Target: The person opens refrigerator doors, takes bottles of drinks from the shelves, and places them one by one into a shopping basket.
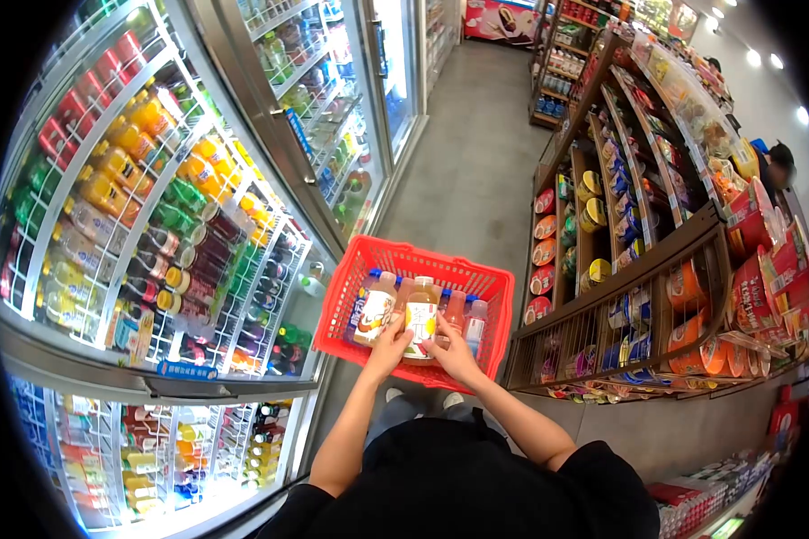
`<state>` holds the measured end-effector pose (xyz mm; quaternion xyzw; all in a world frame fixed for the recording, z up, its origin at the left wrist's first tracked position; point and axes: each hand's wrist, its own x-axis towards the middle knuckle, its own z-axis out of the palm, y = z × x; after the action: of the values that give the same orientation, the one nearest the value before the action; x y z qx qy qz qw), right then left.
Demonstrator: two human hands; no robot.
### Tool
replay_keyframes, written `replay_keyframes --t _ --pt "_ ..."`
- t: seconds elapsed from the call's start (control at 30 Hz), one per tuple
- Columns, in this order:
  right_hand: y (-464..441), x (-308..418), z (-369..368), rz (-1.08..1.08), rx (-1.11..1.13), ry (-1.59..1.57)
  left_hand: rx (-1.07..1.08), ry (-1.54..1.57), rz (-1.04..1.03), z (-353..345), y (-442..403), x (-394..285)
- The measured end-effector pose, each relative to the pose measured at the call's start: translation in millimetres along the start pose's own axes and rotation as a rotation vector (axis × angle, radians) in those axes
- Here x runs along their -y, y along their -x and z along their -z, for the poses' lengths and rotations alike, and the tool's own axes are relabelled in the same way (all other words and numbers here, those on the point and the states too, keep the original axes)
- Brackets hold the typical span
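A bottle (420, 319) with a white and yellow label and amber contents is held between my two hands, above the red shopping basket (500, 314). My left hand (390, 349) grips its left side near the base. On its right side, the fingers of my right hand (454, 355) press against it. Beside it in the basket stands a blue-capped bottle (375, 313) with a white patterned label. A pinkish bottle (454, 311) and another blue-capped bottle (475, 327) are to the right. What supports the basket is hidden.
Glass-door drink coolers (288, 117) with several rows of bottles and cans line the left. On the right, a snack shelf (620, 310) carries packets and tubs. Grey floor (472, 117) runs between them. A person (776, 166) is at the far right.
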<state>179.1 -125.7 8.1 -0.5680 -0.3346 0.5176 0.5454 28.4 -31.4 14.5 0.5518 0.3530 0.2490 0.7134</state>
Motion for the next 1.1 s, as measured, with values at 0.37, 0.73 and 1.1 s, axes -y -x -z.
replay_keyframes --t 0.37,0.73,1.1 --pt "-28.3 -28.6 -29.7 -0.112 -0.177 0.571 0.026 -0.946 -0.124 41.0 -40.1 39.6" --pt "-28.7 -43.8 -44.2 -0.041 -0.319 0.625 0.039 -1.035 -0.184 41.8 -34.3 5.2" --pt "-21.4 -30.7 -34.5 0.017 -0.378 0.201 -0.125 -0.682 -0.236 71.9 -10.1 -13.9"
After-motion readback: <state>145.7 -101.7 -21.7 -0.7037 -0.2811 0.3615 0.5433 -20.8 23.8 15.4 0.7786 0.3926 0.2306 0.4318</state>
